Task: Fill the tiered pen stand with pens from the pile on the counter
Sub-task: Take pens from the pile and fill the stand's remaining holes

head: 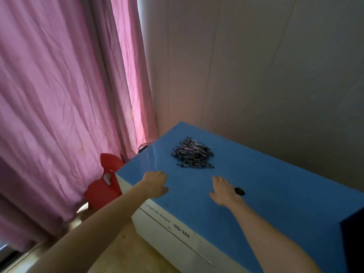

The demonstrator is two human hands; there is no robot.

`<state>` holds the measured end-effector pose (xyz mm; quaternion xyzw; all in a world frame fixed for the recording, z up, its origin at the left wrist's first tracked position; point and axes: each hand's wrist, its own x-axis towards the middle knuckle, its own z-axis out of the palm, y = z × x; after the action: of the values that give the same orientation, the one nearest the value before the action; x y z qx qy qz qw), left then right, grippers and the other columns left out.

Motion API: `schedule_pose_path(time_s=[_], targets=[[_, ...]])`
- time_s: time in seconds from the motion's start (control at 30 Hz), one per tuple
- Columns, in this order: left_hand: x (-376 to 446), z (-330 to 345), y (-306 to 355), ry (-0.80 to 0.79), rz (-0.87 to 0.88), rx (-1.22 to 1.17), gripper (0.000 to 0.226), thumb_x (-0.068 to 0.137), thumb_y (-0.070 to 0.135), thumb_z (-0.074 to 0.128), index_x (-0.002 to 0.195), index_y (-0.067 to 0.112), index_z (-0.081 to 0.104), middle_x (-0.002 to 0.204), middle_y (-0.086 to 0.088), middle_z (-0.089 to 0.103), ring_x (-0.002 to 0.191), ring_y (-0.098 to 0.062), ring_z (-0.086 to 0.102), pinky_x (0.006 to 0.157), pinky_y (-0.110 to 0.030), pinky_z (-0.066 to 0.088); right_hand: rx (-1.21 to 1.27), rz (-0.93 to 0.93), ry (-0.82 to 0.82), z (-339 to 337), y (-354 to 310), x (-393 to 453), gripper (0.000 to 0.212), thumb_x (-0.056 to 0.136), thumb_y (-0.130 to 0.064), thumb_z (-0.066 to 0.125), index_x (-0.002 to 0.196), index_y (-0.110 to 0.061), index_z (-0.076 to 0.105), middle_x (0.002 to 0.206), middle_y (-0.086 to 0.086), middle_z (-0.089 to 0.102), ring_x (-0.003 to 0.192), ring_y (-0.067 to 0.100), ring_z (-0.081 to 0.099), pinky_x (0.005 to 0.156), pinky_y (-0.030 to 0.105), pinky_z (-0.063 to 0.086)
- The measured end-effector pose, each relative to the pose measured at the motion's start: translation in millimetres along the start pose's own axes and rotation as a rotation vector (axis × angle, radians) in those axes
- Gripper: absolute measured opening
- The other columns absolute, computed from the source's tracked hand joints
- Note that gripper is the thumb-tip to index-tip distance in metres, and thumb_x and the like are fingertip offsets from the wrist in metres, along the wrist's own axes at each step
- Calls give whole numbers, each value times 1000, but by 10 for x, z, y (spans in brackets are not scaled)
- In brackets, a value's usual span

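Observation:
A pile of dark pens (192, 153) lies on the blue counter top (275, 184), toward its far side. My left hand (155, 184) rests flat near the counter's left front edge, fingers straight, holding nothing. Palm down on the counter to the right lies my right hand (223, 191), also with nothing in it. A small black object (239, 191) sits just beside my right hand; I cannot tell what it is. No pen stand is in view.
The counter has a white front printed "Cashier" (157, 213). A red plastic chair (104, 186) stands left of it before pink curtains (59, 95). A pale wall (256, 75) runs behind. A dark object (352, 243) cuts in at the right edge.

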<state>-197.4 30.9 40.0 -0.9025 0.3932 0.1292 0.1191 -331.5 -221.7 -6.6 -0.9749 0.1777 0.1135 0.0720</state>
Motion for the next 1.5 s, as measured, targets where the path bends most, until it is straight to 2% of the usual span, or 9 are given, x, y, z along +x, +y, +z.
schedule_pose_path(time_s=[0.2, 0.3, 0.5, 0.63, 0.77, 0.93, 1.13, 1.27, 1.5], targets=[[686, 223, -211, -13, 137, 34, 47, 100, 48, 50, 132, 13, 52, 126, -8, 57, 109, -33, 61, 86, -42, 49, 40, -44, 19, 131, -88, 829, 70, 104, -32, 51, 159, -9, 14, 162, 12, 22, 149, 32, 22, 122, 42, 26], [1114, 228, -404, -38, 172, 15, 45, 100, 44, 52, 132, 13, 54, 128, -8, 59, 113, -33, 61, 88, -40, 48, 19, -110, 89, 224, -131, 1229, 63, 103, -28, 50, 157, -11, 23, 158, 10, 29, 146, 30, 26, 121, 42, 26], [1734, 228, -623, -24, 209, -85, 36, 99, 41, 52, 124, 17, 58, 122, -5, 61, 108, -30, 62, 84, -41, 52, -110, -201, 160, 438, -55, 1622, 50, 102, -31, 50, 147, -9, 45, 143, 10, 47, 129, 30, 47, 109, 43, 40], [1918, 273, -638, 7, 209, -124, 33, 99, 38, 50, 124, 18, 59, 121, -3, 61, 107, -29, 62, 82, -40, 51, -197, -272, 240, 551, 61, 1730, 39, 97, -33, 62, 128, -9, 62, 121, 9, 61, 106, 28, 58, 88, 41, 52], [2018, 359, -618, 53, 219, -175, 33, 100, 33, 49, 128, 20, 60, 125, -2, 61, 108, -28, 63, 84, -39, 50, -213, -297, 342, 615, 35, 1771, 31, 100, -36, 55, 116, -11, 63, 109, 6, 60, 96, 25, 55, 81, 38, 48], [2042, 437, -536, 133, 191, -286, 31, 101, 32, 48, 129, 21, 57, 124, 0, 63, 103, -25, 64, 84, -38, 51, -182, -285, 340, 701, -57, 1682, 30, 103, -39, 46, 109, -13, 61, 100, 4, 56, 87, 22, 52, 78, 36, 47], [2129, 393, -351, 301, 199, -335, 40, 103, 36, 46, 139, 21, 50, 126, 0, 54, 99, -24, 62, 70, -38, 50, -95, -340, 286, 697, 34, 1535, 34, 102, -39, 35, 115, -18, 58, 106, -1, 54, 91, 17, 50, 80, 31, 47], [2238, 416, -249, 285, 190, -252, 46, 105, 44, 44, 147, 23, 45, 125, 1, 59, 96, -25, 65, 66, -37, 51, -74, -314, 295, 704, 162, 1391, 37, 101, -39, 32, 117, -18, 58, 108, -2, 54, 92, 16, 50, 82, 31, 47], [2340, 422, -196, 274, 138, -314, 34, 98, 48, 54, 123, 26, 50, 92, 3, 69, 81, -21, 65, 62, -32, 44, -3, -240, 290, 716, 319, 1157, 36, 100, -39, 38, 119, -18, 59, 109, -3, 55, 94, 16, 52, 84, 30, 49]])
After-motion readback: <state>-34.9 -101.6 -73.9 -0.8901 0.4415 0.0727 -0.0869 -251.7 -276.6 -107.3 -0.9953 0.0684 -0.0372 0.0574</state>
